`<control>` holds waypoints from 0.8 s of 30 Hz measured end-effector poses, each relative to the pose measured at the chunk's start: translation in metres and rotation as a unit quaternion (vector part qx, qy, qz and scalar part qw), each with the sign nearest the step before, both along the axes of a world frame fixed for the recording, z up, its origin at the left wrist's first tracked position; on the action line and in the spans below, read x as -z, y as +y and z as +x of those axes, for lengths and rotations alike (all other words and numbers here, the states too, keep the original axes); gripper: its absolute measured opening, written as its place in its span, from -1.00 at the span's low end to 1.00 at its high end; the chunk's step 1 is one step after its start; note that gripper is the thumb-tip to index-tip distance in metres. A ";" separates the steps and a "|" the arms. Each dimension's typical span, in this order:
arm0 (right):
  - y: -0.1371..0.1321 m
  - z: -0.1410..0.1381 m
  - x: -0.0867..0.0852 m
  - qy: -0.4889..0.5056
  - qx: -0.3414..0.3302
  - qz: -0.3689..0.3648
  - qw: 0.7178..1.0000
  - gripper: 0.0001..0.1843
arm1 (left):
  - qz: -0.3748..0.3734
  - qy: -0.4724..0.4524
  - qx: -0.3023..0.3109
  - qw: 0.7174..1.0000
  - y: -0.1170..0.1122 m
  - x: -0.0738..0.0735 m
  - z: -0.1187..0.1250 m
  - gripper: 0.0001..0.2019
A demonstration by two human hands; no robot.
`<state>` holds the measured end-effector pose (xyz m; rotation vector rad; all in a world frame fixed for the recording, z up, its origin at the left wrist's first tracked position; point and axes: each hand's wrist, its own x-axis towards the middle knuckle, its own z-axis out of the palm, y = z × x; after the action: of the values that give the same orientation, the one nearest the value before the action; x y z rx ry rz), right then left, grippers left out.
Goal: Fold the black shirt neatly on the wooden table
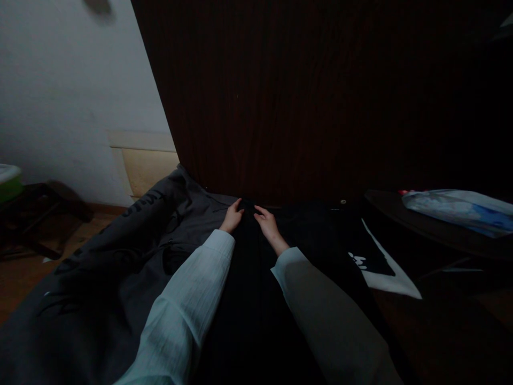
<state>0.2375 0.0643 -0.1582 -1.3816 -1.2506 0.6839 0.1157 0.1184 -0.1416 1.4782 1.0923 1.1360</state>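
Observation:
A black garment (260,289) lies spread out in front of me, too dark to tell its exact kind. My left hand (232,217) rests at its far edge, thumb and fingers apart. Facing it, my right hand (268,224) touches the same edge with fingers stretched and the thumb held away from them. A small gap of black cloth separates the two hands. To the left lies a dark grey garment (160,235) with black printed lettering, partly beneath my left sleeve. Dim light hides the fabric right under my fingertips.
A dark wooden panel (260,107) rises just beyond my hands. At right, a white sheet or bag with a black print (395,283) lies near a dark rounded seat (417,222) bearing a plastic package (460,208). A dark stool (28,214) with a green container (11,184) stands left.

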 end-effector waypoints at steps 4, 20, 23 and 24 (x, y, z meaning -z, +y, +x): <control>-0.001 -0.003 0.000 -0.037 0.020 0.003 0.999 -0.61 | 0.011 -0.014 -0.005 1.000 0.001 0.002 0.001 -0.41; -0.007 -0.007 -0.007 -0.102 0.012 -0.008 0.995 -0.43 | -0.011 0.015 -0.006 1.000 -0.006 -0.005 -0.003 -0.59; -0.007 -0.006 -0.007 -0.079 0.020 -0.003 0.997 -0.60 | -0.015 0.018 -0.008 1.000 -0.004 -0.004 -0.003 -0.59; -0.008 -0.006 -0.007 -0.073 0.024 -0.003 0.997 -0.67 | -0.017 0.019 -0.008 1.000 -0.004 -0.003 -0.003 -0.58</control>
<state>0.2316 0.0565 -0.1512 -1.4824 -1.3259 0.5615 0.1128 0.1147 -0.1382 1.4714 1.1467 1.0998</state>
